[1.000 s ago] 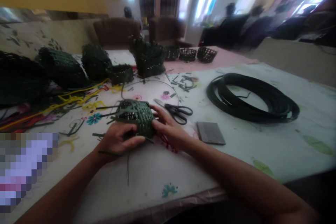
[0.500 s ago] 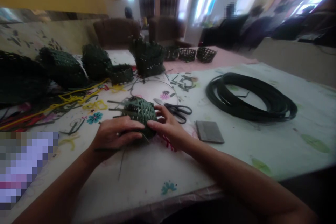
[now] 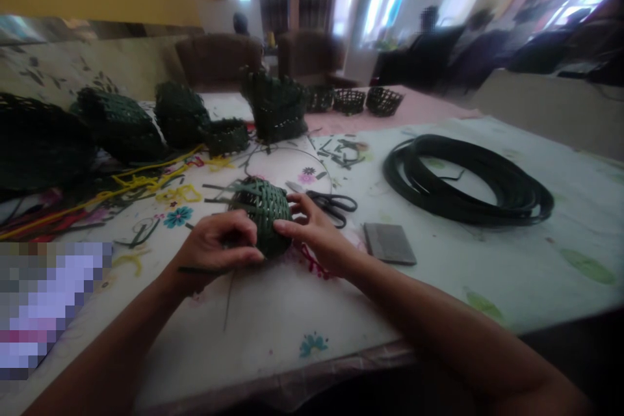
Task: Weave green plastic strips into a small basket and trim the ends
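Observation:
A small dark green woven basket (image 3: 266, 208) lies between my hands on the floral tablecloth, loose strip ends sticking out at its left. My right hand (image 3: 309, 231) grips its right side, thumb on the near face and fingers behind. At the basket's near left edge, my left hand (image 3: 221, 240) is closed in a pinch on a thin green strip (image 3: 197, 270), whose end shows below the wrist. Another thin strand hangs down from under that hand. Black-handled scissors (image 3: 336, 205) lie just beyond my right hand.
A coil of dark strip (image 3: 468, 182) and a grey square block (image 3: 390, 244) lie to the right. Several woven baskets (image 3: 275, 107) stand along the back and left. Yellow cord (image 3: 178, 195) and strip offcuts (image 3: 344, 149) are scattered about. People sit in the blurred background.
My left thumb and fingers have drawn slightly away from the basket's near side and curled tighter, uncovering more of the weave. The right hand keeps its hold.

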`<state>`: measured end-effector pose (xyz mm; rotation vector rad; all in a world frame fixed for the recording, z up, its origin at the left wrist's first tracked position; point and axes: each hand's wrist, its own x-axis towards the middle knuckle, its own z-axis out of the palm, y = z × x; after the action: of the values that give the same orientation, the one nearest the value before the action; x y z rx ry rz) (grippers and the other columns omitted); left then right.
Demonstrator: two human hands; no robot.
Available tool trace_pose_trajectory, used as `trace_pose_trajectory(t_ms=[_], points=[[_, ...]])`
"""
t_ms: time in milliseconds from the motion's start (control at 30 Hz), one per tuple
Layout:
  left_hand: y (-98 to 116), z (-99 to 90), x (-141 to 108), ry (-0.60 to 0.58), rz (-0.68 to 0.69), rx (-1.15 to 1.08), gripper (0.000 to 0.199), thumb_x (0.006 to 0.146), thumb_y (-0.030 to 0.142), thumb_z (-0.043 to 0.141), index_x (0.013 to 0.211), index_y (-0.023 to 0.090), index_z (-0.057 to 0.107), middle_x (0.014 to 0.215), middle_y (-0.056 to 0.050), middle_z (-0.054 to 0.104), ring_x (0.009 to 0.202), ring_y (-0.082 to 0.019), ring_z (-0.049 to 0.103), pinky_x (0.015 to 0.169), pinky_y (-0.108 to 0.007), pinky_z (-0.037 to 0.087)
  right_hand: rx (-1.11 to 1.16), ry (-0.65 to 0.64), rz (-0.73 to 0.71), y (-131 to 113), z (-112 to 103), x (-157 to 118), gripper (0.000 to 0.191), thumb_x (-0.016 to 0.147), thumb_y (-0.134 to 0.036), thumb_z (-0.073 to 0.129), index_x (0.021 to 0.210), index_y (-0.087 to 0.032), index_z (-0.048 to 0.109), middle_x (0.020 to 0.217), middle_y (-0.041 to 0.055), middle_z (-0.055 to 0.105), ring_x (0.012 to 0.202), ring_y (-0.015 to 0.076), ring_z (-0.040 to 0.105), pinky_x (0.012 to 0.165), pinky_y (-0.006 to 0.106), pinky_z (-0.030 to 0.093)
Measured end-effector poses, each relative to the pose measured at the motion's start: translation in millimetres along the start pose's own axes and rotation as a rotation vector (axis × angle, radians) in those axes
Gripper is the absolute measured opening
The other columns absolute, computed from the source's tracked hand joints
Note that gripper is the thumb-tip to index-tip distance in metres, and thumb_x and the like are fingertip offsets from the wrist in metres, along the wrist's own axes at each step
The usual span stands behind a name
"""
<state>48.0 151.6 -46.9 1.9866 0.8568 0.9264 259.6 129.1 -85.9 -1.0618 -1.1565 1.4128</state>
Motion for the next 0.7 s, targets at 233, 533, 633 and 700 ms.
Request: trace_pose_trajectory(t_ms=[233, 533, 633, 700], points=[[-1, 2.7, -1, 0.013, 0.002, 0.002, 0.025, 0.072, 0.029, 0.077, 0.057, 0.021, 0.059, 0.058, 0.001, 0.053, 0.054, -0.013, 0.047, 0.051, -0.025, 0.036, 0.027, -0.015, -0.008, 3, -2, 3, 0.067, 0.067, -0.048, 0.086, 0.120, -0.023, 0.056, 0.109, 0.0048, 0.058, 0.083, 0.0159, 0.060, 0.071, 0.030, 0.052], [-8, 5.3, -5, 0.034, -0.099, -0.195, 0.019, 0.076, 0.023, 0.076, 0.069, 0.020, 0.059, 0.060, 0.003, 0.056, 0.044, -0.010, 0.054, 0.041, -0.020, 0.044, 0.028, 0.021, -0.007, 3, -3, 6, 0.064, 0.065, -0.047, 0.087, 0.117, -0.022, 0.058, 0.104, 0.0033, 0.059, 0.079, 0.0144, 0.058, 0.066, 0.028, 0.049], [-11, 5.0, -4, 0.036, -0.074, -0.267, 0.019, 0.077, 0.020, 0.077, 0.068, 0.019, 0.060, 0.069, 0.003, 0.059, 0.048, -0.008, 0.057, 0.042, -0.017, 0.046, 0.038, 0.031, -0.002, 3, -3, 6, 0.063, 0.064, -0.047, 0.087, 0.115, -0.022, 0.059, 0.102, 0.0032, 0.059, 0.081, 0.0153, 0.058, 0.065, 0.028, 0.048], [-12, 5.3, -4, 0.042, -0.079, -0.340, 0.020, 0.077, 0.020, 0.078, 0.069, 0.018, 0.060, 0.075, 0.003, 0.061, 0.048, -0.007, 0.057, 0.040, -0.016, 0.047, 0.045, 0.041, -0.001, 2, -3, 6, 0.060, 0.064, -0.046, 0.087, 0.111, -0.022, 0.060, 0.100, 0.0030, 0.059, 0.081, 0.0157, 0.058, 0.066, 0.028, 0.047]])
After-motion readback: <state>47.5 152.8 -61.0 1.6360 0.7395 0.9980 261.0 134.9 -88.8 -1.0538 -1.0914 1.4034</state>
